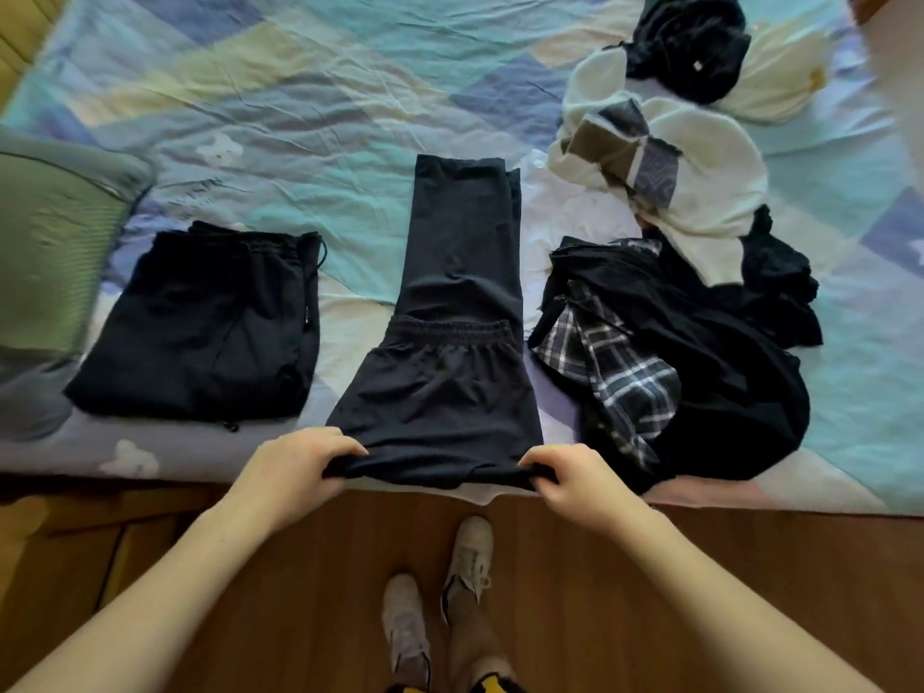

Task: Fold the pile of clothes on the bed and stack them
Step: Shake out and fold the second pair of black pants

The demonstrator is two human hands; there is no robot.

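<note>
Fingers (350, 450) of both hands pinch near fold of dark trousers (450, 392).

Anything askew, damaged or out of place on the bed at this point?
Nothing looks damaged. The long dark trousers lie roughly straight, both hands gripping their near end. The folded black drawstring trousers sit neatly left. Only the unfolded heap of black, plaid and cream clothes on the right is untidy, as expected.

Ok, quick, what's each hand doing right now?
Left hand: grips the near edge of the dark trousers.
Right hand: grips the same edge.
</note>
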